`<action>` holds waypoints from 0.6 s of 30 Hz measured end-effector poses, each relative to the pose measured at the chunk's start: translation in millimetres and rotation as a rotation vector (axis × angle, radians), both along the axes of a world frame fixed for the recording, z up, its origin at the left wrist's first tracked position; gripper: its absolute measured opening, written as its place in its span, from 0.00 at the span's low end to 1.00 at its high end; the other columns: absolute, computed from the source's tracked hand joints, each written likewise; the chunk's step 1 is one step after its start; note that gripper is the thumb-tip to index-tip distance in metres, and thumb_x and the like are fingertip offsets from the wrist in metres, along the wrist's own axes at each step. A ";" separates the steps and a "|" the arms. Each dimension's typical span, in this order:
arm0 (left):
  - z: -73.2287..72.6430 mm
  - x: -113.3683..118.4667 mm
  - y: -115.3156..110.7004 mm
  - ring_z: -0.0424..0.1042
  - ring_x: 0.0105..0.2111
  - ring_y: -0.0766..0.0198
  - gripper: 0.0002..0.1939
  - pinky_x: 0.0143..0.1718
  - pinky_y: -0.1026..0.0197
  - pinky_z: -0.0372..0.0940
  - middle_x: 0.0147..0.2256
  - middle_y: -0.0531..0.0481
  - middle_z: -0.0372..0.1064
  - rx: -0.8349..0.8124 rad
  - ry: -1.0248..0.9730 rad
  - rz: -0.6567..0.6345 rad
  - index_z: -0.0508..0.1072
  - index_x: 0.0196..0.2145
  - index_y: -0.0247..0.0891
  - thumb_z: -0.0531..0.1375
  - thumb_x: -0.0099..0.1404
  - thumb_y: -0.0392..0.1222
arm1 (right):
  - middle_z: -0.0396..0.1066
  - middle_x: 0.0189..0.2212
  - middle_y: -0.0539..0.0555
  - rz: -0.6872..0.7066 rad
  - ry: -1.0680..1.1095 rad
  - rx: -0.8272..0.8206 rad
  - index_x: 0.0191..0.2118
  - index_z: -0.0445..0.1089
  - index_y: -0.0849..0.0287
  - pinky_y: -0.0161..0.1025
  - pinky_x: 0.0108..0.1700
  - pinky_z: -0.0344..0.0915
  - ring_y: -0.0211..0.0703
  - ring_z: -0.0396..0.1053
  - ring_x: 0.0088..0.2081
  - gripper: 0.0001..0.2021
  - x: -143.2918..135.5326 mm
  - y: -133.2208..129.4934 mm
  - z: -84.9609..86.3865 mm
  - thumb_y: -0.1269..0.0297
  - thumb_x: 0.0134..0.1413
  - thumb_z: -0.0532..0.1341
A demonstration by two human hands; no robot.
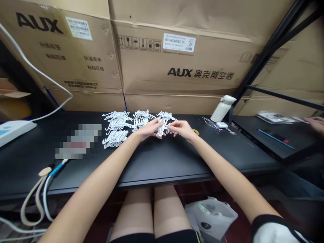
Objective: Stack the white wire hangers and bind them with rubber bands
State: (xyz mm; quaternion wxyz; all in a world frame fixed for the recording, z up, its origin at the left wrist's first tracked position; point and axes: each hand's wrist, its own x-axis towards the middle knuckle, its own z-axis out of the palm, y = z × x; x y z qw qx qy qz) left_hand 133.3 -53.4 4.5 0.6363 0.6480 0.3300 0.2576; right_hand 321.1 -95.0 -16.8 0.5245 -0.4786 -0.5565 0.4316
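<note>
The left hand [149, 129], fingers curled, grips a small bundle of white wire hooks [160, 129], presumably to keep the strands together; the right hand [182, 129] pinches at its near side, probably to work single pieces. Further hook bundles [115, 139] lie behind and to the left on the smooth, matte black desk [162, 162], apparently grouped for counting. The hooks appear slender, glossy and curved at their ends.

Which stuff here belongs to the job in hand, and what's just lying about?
Job, apparently:
held white hooks, between left hand and right hand
piled white hooks

Lying about:
white bottle
glasses
small white case
power strip
yellow loop, use unclear
</note>
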 end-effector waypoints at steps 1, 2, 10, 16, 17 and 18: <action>-0.5 0.0 0.5 0.75 0.35 0.60 0.18 0.31 0.59 0.70 0.41 0.46 0.70 0.002 0.002 -0.008 0.64 0.46 0.40 0.59 0.62 0.51 | 0.73 0.21 0.53 0.008 -0.004 -0.007 0.26 0.75 0.61 0.31 0.21 0.68 0.38 0.71 0.24 0.14 0.2 0.3 -0.3 0.56 0.34 0.73; -0.9 -0.1 0.9 0.75 0.35 0.60 0.18 0.31 0.60 0.70 0.40 0.46 0.71 0.004 0.005 -0.016 0.64 0.46 0.40 0.59 0.63 0.51 | 0.73 0.21 0.53 0.014 -0.008 -0.010 0.26 0.75 0.61 0.31 0.21 0.68 0.38 0.71 0.24 0.14 0.3 0.5 -0.5 0.56 0.34 0.73; -4.8 -0.8 0.8 0.76 0.35 0.58 0.20 0.30 0.61 0.69 0.40 0.44 0.71 0.028 0.031 -0.094 0.65 0.47 0.39 0.59 0.62 0.52 | 0.73 0.25 0.54 0.072 -0.140 0.029 0.31 0.76 0.62 0.33 0.21 0.66 0.37 0.68 0.22 0.16 0.1 -0.4 -3.7 0.53 0.40 0.70; -3.6 -1.2 -1.3 0.77 0.35 0.57 0.20 0.31 0.60 0.69 0.39 0.45 0.73 0.043 0.083 -0.130 0.63 0.50 0.41 0.58 0.63 0.50 | 0.71 0.24 0.51 0.152 -0.211 0.066 0.30 0.74 0.62 0.35 0.25 0.63 0.34 0.64 0.22 0.16 2.0 -1.0 -2.8 0.53 0.43 0.68; -2.7 -1.0 -1.7 0.77 0.35 0.56 0.21 0.31 0.60 0.69 0.39 0.45 0.74 0.044 0.086 -0.125 0.63 0.51 0.41 0.58 0.63 0.50 | 0.71 0.23 0.51 0.162 -0.214 0.065 0.30 0.74 0.62 0.35 0.26 0.63 0.34 0.64 0.22 0.16 2.1 -1.0 -2.0 0.53 0.44 0.67; -1.7 -0.7 -2.2 0.77 0.35 0.56 0.22 0.30 0.60 0.69 0.38 0.44 0.74 0.044 0.088 -0.116 0.63 0.53 0.41 0.57 0.63 0.49 | 0.71 0.24 0.51 0.167 -0.215 0.060 0.30 0.73 0.62 0.35 0.26 0.64 0.35 0.64 0.22 0.15 2.1 -1.0 -1.2 0.53 0.44 0.67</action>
